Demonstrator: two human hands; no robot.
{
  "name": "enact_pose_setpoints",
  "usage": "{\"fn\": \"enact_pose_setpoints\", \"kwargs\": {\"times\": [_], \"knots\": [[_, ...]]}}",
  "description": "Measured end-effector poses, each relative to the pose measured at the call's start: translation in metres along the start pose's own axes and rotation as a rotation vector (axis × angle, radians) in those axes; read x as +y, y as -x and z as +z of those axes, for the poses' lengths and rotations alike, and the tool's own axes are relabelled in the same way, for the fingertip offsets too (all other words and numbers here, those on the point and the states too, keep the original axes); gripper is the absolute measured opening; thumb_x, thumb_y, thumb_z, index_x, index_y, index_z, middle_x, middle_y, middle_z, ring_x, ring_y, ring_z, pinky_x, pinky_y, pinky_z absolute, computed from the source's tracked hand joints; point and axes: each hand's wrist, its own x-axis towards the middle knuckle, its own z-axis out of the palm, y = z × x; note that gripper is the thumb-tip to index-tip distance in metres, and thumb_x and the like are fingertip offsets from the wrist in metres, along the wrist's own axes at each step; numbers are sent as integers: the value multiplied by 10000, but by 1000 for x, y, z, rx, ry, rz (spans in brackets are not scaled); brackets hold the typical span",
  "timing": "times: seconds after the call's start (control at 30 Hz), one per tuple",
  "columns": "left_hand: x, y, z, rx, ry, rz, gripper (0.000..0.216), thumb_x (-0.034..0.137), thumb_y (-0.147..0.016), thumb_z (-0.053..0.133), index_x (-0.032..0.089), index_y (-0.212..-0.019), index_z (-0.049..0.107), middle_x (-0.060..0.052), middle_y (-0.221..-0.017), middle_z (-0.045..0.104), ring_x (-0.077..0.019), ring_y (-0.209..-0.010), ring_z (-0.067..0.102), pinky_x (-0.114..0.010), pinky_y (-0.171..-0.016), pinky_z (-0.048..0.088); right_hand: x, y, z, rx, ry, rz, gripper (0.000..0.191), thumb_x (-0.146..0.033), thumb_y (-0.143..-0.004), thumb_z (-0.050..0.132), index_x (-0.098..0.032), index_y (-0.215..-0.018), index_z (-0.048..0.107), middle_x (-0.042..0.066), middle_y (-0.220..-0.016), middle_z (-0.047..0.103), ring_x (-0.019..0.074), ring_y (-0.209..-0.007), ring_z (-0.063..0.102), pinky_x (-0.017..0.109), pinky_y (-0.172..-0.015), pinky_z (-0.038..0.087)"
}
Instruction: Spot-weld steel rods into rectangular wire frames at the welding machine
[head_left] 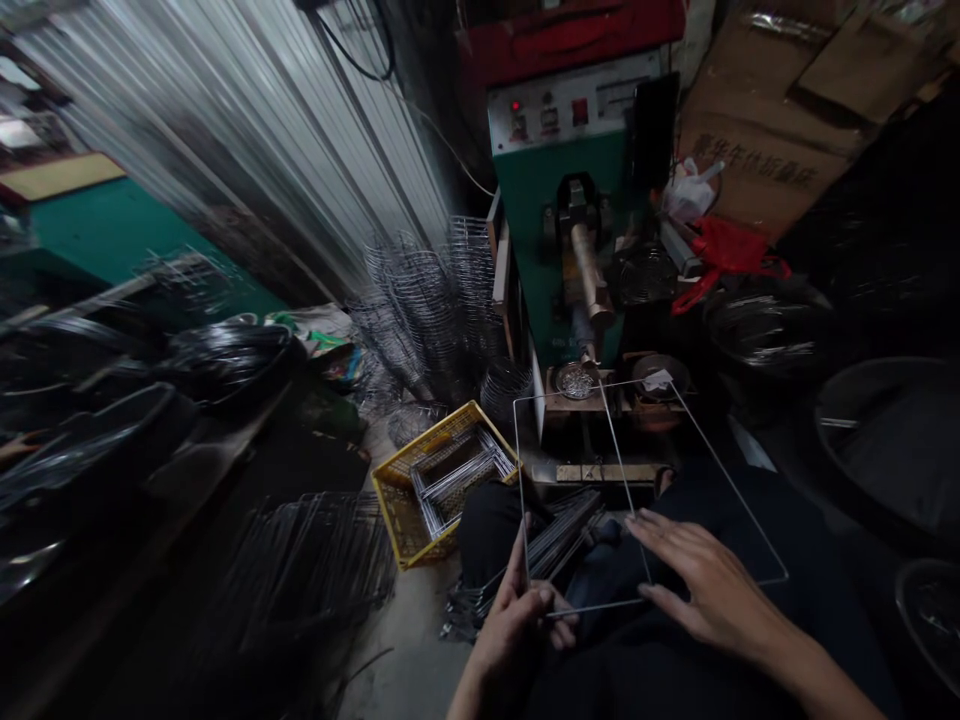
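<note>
Head view: wire frame (617,450) found held before green machine (525,220)

The machine is seen ahead, topped in red, with a red lamp lit on its panel. Stacked wire racks (420,310) are noted beside it, to the left. Below them a yellow crate (431,444) is observed, with metal wire pieces (450,485) laid within its walls. The wire frame, rectangular and crossed by a middle wire, is held tilted above the lap; its far edge is seen near the machine's lower tip, and contact there cannot be told. Its near left corner is pinched between thumb and fingers of the left hand (519,605). Fingertips and thumb of the right hand (697,565) are laid at the middle wire; whether they are pressed together on it cannot be told. On the ledge (613,403), a dark dish (656,396) is placed toward the right end, and a smaller dish of small metal parts (577,380) toward the left end.
</note>
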Motion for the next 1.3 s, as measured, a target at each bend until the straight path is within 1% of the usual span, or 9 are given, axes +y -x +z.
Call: {"fn": "enact_pose_setpoints", "kwargs": {"times": [0.1, 0.43, 0.63, 0.73, 0.83, 0.93, 1.07, 1.17, 1.3], "knots": [[-3, 1, 0, -5, -9, -2, 978, 182, -887, 530, 300, -1446, -264, -61, -732, 736, -179, -547, 683, -203, -461, 456, 7, 4, 2, 18, -8, 35, 602, -371, -871, 588, -267, -1443, 432, 58, -1446, 470, 253, -1350, 406, 445, -1079, 385], [-9, -2, 2, 23, 26, -4, 1063, 215, -837, 619, 316, -1445, -248, -52, -715, 741, -196, -527, 683, -208, -441, 447, 7, 8, 8, -47, 34, 50, 610, -342, -888, 560, -270, -1467, 386, 36, -1472, 431, 237, -1356, 397, 440, -1087, 384], [-10, 0, 2, -5, 11, 1, 1096, 289, -827, 643, 292, -1436, -269, -63, -723, 743, -197, -545, 679, -225, -469, 455, 14, 13, 16, -22, 22, 62, 622, -351, -896, 557, -314, -1481, 351, 13, -1478, 425, 241, -1345, 414, 435, -1086, 397], [-6, 2, 3, -15, 3, -22, 1086, 309, -836, 637, 292, -1439, -266, -68, -739, 743, -195, -564, 675, -235, -491, 445, 18, 17, 11, 29, 6, 79, 617, -379, -907, 542, -301, -1487, 345, 18, -1471, 435, 240, -1332, 434, 419, -1080, 416], [-3, 4, 4, -30, -22, -53, 1072, 330, -851, 620, 272, -1441, -273, -84, -771, 742, -193, -602, 667, -246, -521, 427, 24, 22, -10, 139, -4, 137, 659, -415, -884, 576, -303, -1490, 340, 19, -1470, 437, 250, -1307, 464, 403, -1065, 439], [-2, 4, 5, -52, -61, -61, 1058, 352, -857, 617, 257, -1455, -251, -85, -785, 735, -183, -642, 652, -248, -554, 399, 37, 19, -46, 262, 5, 210, 691, -458, -823, 648, -325, -1456, 403, 11, -1422, 501, 274, -1249, 526, 405, -1041, 461], [-5, 2, 7, -92, -43, -66, 1047, 377, -835, 644, 257, -1491, -163, -37, -721, 691, -154, -630, 613, -235, -548, 330, 65, -11, -100, 449, 47, 325, 547, -501, -811, 648, -331, -1325, 570, 5, -1266, 640, 286, -1156, 602, 397, -990, 489], [-8, 0, 9, -98, -37, -102, 1058, 384, -830, 647, 253, -1488, -172, -21, -712, 668, -137, -597, 576, -233, -541, 302, 94, -49, -125, 459, 93, 323, 568, -504, -764, 693, -293, -1286, 613, 28, -1215, 671, 299, -1124, 620, 388, -972, 487], [-10, -2, 7, -107, -23, -161, 1057, 378, -815, 669, 282, -1499, -131, -24, -746, 681, -131, -606, 576, -219, -551, 319, 131, -93, -128, 348, 54, 231, 620, -473, -726, 733, -258, -1295, 609, 45, -1243, 655, 294, -1140, 607, 377, -982, 468]]}}
